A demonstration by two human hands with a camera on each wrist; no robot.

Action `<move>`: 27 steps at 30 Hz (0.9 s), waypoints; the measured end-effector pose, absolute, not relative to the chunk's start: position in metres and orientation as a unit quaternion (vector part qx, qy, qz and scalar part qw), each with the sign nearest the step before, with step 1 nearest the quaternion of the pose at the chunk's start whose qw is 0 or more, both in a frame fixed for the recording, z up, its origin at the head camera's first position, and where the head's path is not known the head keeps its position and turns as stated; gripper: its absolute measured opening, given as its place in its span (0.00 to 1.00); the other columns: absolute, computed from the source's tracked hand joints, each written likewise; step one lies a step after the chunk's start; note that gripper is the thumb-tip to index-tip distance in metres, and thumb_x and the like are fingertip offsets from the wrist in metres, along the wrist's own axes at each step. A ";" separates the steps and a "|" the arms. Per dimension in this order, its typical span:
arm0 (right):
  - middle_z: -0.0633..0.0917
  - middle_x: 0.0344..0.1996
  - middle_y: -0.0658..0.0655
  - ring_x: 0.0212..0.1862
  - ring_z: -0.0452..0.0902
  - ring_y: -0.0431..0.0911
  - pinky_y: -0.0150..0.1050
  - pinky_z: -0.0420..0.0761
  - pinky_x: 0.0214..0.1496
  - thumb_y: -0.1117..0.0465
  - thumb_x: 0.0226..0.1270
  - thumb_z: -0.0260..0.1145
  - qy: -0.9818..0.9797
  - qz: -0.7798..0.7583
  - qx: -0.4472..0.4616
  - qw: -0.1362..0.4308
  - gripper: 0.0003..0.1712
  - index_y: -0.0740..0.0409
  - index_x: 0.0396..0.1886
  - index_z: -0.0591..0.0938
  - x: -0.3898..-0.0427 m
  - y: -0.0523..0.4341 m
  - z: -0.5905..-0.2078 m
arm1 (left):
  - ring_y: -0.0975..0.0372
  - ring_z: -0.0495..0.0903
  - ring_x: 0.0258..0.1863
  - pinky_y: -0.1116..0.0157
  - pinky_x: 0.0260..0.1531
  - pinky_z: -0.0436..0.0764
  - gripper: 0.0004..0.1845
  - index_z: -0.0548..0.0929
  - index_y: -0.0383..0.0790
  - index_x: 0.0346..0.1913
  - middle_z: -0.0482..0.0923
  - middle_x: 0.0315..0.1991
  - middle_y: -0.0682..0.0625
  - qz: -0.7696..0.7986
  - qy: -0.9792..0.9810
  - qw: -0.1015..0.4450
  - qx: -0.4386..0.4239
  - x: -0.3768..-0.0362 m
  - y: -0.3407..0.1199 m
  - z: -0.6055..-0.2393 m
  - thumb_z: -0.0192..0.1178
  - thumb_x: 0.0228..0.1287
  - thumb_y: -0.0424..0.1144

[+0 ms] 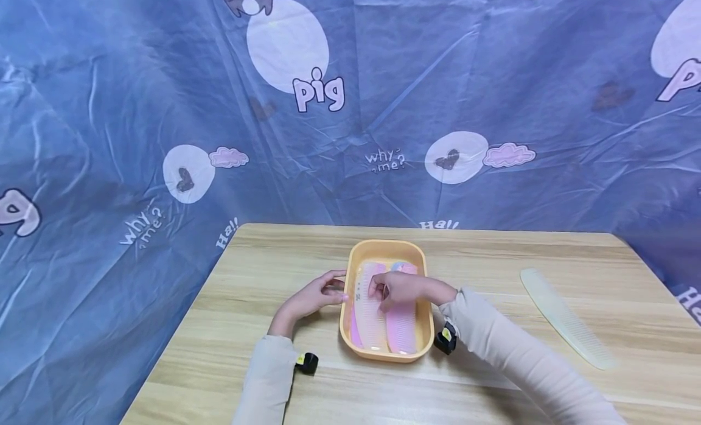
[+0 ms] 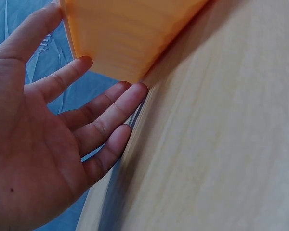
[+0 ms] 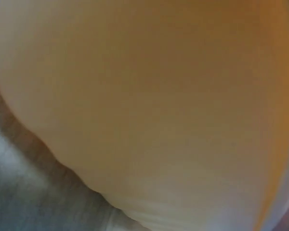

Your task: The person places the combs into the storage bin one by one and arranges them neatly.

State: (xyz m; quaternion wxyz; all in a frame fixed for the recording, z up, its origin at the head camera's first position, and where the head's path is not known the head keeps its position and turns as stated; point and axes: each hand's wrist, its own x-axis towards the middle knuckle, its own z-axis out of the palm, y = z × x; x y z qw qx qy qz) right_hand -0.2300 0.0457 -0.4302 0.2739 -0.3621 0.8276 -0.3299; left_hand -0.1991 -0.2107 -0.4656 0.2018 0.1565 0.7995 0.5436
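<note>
A yellow-orange plastic box (image 1: 386,355) stands on the table with several combs inside. A pale pink-white comb (image 1: 371,333) lies on the left, partly over a purple comb (image 1: 355,332). To its right is a pink comb (image 1: 402,337), with a bluish end behind it. My right hand (image 1: 402,288) reaches in over the right wall, bent fingers at the pale comb and thumb near its right edge; whether they pinch it I cannot tell. Against the box's left side, my left hand (image 1: 312,296) rests its extended fingertips, the palm facing the box wall (image 2: 130,33).
On the table's right side lies a large pale yellow-green comb (image 1: 564,318), set diagonally. The wooden table (image 1: 263,260) ends at a blue printed cloth (image 1: 350,187) hanging behind it. The box's side (image 3: 149,115) fills most of the right wrist view, hiding the right hand.
</note>
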 end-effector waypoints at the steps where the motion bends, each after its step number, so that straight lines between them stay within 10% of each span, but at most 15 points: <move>1: 0.79 0.30 0.53 0.33 0.72 0.38 0.29 0.75 0.40 0.69 0.48 0.72 0.830 -0.324 -0.364 0.271 0.18 0.61 0.41 0.78 -0.229 0.045 -0.430 | 0.49 0.73 0.60 0.56 0.59 0.75 0.34 0.62 0.40 0.72 0.72 0.60 0.36 0.544 0.799 0.202 0.156 -0.199 -0.211 -0.466 0.62 0.65 0.41; 27: 0.75 0.24 0.45 0.29 0.69 0.38 0.32 0.71 0.33 0.64 0.46 0.75 0.893 -0.188 -0.380 0.149 0.18 0.49 0.37 0.78 -0.223 0.028 -0.440 | 0.50 0.75 0.57 0.58 0.57 0.75 0.34 0.63 0.41 0.71 0.72 0.60 0.37 0.531 0.809 0.196 0.161 -0.202 -0.211 -0.472 0.62 0.66 0.42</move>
